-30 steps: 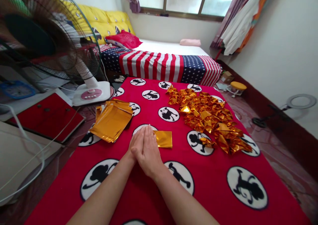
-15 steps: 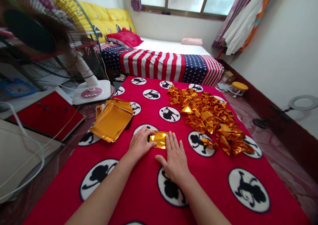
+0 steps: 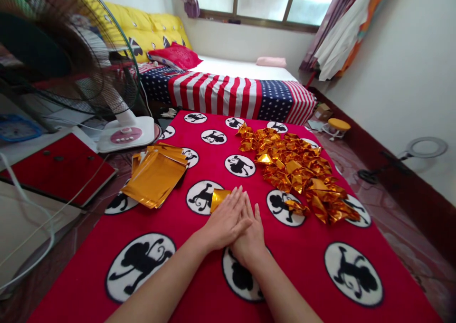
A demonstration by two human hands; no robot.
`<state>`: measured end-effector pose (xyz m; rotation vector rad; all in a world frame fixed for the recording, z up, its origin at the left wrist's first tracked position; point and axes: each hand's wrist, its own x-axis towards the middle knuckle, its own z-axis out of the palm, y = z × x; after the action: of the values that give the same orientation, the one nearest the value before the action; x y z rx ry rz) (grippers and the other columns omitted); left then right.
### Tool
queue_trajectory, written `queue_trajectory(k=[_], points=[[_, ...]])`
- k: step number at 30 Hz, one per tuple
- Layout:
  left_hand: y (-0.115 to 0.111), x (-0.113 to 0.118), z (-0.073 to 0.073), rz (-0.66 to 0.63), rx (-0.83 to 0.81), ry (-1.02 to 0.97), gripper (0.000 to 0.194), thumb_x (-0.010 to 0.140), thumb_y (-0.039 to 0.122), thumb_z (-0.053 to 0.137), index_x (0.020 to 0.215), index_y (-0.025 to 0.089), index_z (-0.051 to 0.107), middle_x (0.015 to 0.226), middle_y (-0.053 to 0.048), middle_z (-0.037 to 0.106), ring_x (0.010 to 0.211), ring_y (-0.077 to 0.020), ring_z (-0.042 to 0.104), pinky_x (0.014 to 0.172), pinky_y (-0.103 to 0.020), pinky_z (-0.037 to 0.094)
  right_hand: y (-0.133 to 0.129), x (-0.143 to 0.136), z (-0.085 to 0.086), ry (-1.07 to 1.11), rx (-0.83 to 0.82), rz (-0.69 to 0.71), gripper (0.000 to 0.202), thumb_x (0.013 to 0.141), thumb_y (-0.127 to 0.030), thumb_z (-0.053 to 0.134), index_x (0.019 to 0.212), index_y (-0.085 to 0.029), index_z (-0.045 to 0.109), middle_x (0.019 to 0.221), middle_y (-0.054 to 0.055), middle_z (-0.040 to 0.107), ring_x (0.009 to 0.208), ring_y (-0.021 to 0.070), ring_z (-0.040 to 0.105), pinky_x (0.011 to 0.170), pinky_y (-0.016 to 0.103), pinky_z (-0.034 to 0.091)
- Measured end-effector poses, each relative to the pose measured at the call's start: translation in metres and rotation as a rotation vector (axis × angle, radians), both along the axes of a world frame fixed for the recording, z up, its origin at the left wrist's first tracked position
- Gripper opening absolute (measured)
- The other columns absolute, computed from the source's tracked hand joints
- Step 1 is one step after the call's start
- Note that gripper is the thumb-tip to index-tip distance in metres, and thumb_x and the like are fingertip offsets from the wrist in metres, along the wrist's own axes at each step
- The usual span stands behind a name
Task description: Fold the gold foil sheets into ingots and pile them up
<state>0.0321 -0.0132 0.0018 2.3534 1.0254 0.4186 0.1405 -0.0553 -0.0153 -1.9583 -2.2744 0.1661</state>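
A small folded piece of gold foil paper (image 3: 218, 198) lies flat on the red cloth (image 3: 192, 275) printed with black monkeys in white circles. My left hand (image 3: 228, 221) rests flat over the paper's right part, fingers stretched forward. Beside it and partly under it, my right hand (image 3: 252, 235) also lies flat with fingers extended. The hands cover the paper's right end. To the left is a stack of flat gold foil sheets (image 3: 155, 175). On the right lies a heap of folded gold foil pieces (image 3: 292, 166), with one small piece (image 3: 296, 206) nearer my hands.
An electric fan (image 3: 126, 130) stands beyond the left edge of the cloth, near a red panel (image 3: 53, 166) and white cables. A bed with a striped and starred cover (image 3: 221, 95) is at the far side. A yellow stool (image 3: 338, 125) stands on the floor at right.
My left hand has moved right from the paper's left end onto its right part, beside and over my right hand. The paper's left end is now uncovered.
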Motion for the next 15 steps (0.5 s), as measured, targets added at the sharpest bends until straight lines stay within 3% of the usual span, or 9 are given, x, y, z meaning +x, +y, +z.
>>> queue_trajectory(k=[3, 7, 11, 15], points=[[0.004, -0.022, -0.006, 0.008, 0.054, 0.075, 0.075, 0.094, 0.057, 0.033, 0.154, 0.016, 0.015, 0.161, -0.012, 0.013, 0.149, -0.0227, 0.011, 0.121, -0.043, 0.015, -0.001, 0.001, 0.000, -0.008, 0.026, -0.022, 0.075, 0.088, -0.038, 0.045, 0.154, -0.013, 0.019, 0.161, 0.009, 0.010, 0.149, 0.0248, 0.003, 0.119, 0.050, 0.004], [0.008, -0.042, -0.007, 0.071, 0.104, 0.176, 0.061, 0.098, 0.047, 0.030, 0.152, 0.018, 0.026, 0.160, -0.008, 0.021, 0.148, -0.0214, 0.017, 0.121, -0.044, 0.016, -0.001, 0.005, -0.002, -0.005, 0.047, -0.014, 0.077, 0.091, -0.050, 0.041, 0.153, -0.010, 0.020, 0.161, 0.011, 0.006, 0.149, 0.0245, 0.001, 0.119, 0.050, 0.002], [0.011, -0.049, -0.012, 0.141, 0.174, 0.183, 0.052, 0.097, 0.032, 0.035, 0.149, 0.024, 0.033, 0.157, -0.005, 0.029, 0.146, -0.0216, 0.024, 0.119, -0.046, 0.019, -0.001, 0.003, 0.004, 0.035, 0.024, -0.039, 0.077, 0.093, -0.058, 0.034, 0.152, -0.009, 0.022, 0.160, 0.013, 0.009, 0.149, 0.0262, 0.003, 0.117, 0.054, 0.002], [0.014, -0.047, -0.019, 0.158, 0.183, 0.181, 0.055, 0.094, 0.031, 0.043, 0.147, 0.022, 0.037, 0.154, -0.008, 0.036, 0.144, -0.0229, 0.029, 0.119, -0.046, 0.019, 0.000, -0.020, 0.022, 0.113, 0.111, -0.010, 0.078, 0.093, -0.058, 0.035, 0.154, -0.012, 0.017, 0.161, 0.012, 0.008, 0.149, 0.0282, -0.002, 0.116, 0.058, -0.002]])
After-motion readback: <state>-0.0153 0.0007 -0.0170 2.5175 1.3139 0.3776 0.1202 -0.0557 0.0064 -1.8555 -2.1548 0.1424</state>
